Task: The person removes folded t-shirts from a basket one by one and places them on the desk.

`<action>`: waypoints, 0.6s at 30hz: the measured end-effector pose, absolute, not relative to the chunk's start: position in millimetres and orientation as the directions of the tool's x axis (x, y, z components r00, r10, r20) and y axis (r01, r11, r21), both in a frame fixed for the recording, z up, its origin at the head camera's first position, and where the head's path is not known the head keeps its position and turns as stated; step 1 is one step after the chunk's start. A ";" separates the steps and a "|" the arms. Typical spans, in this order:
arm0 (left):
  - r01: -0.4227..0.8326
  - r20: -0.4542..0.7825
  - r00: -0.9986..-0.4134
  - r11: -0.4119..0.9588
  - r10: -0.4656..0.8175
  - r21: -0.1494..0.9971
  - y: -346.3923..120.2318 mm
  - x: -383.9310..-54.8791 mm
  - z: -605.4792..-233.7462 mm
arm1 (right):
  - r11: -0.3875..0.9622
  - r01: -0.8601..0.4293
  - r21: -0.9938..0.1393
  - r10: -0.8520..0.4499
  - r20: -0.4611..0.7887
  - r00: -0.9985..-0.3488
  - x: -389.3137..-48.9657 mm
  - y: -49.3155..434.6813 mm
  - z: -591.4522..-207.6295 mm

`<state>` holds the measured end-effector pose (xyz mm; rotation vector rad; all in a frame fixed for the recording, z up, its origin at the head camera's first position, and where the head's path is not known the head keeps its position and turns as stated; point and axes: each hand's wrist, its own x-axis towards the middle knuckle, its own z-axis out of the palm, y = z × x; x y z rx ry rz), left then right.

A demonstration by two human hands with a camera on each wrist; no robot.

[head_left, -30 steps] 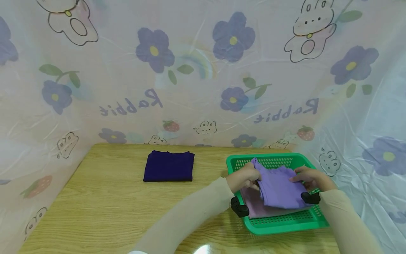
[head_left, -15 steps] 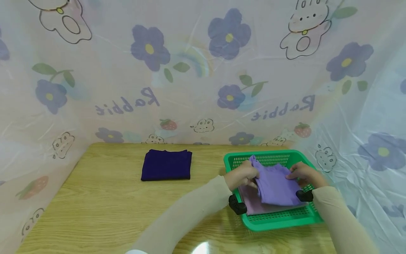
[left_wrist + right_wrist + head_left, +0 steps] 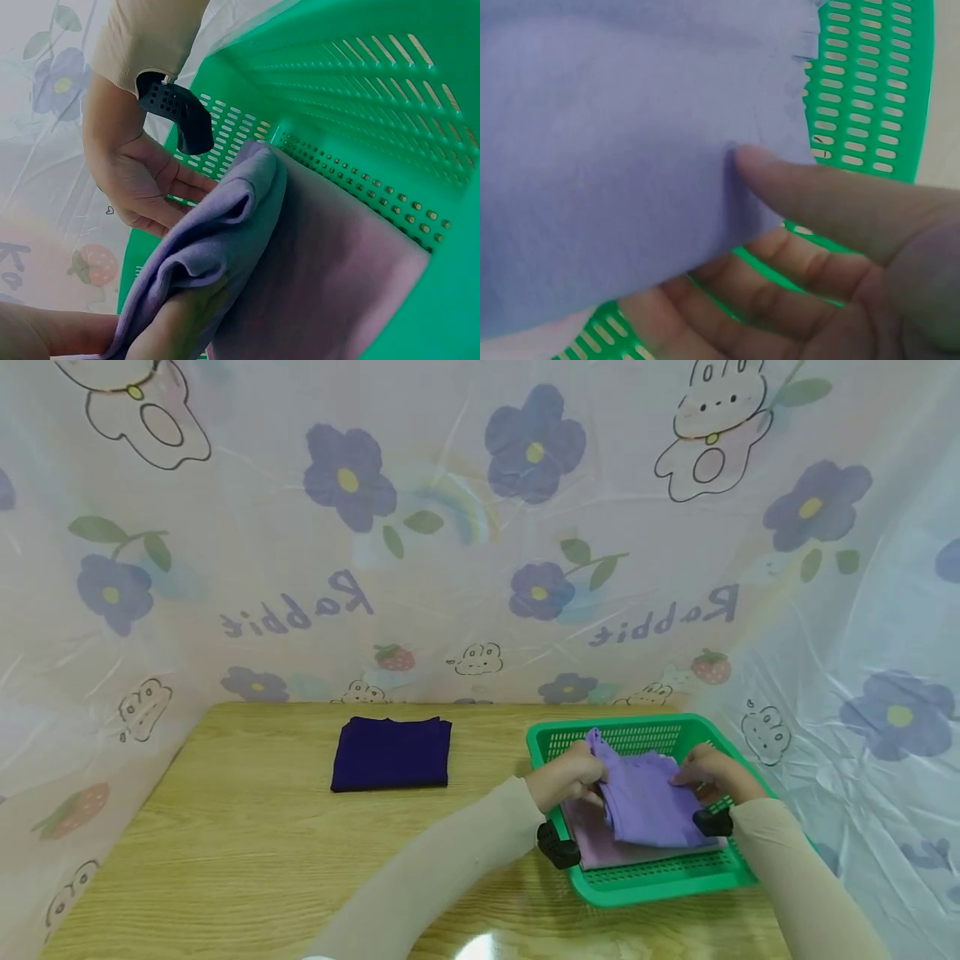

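A folded light purple cloth (image 3: 652,802) is held between both hands inside the green plastic basket (image 3: 637,897). My left hand (image 3: 572,777) grips its left edge; in the left wrist view its fingers reach into the folds of the purple cloth (image 3: 244,232). At the right edge my right hand (image 3: 716,772) pinches the cloth, thumb on top and fingers beneath, as the right wrist view shows. Below it a folded pink cloth (image 3: 588,839) lies on the basket floor, partly covered. The purple cloth seems tilted, its left side raised off the pink one.
A folded dark navy cloth (image 3: 392,753) lies on the wooden table (image 3: 262,843), left of the basket. Patterned sheets (image 3: 450,568) hang behind and at both sides. Each wrist carries a small black camera mount (image 3: 558,845).
The head view has shifted slightly, so everything appears a little further left. Both hands keep hold of the purple cloth, which stays nearly in place over the basket.
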<state>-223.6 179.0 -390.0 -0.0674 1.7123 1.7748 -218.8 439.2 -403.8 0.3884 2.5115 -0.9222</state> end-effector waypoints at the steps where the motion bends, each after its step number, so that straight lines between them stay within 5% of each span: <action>1: -0.477 -0.465 -0.784 0.080 0.411 0.875 178.5 -224.8 -389.6 | 0.737 0.403 -0.543 0.110 -0.492 -0.864 -220.2 438.3 -403.1; 18: -0.442 -0.454 -0.798 0.127 0.397 0.888 173.0 -228.7 -388.3 | 0.542 0.465 -0.701 0.013 -0.546 -0.838 -216.0 440.1 -407.5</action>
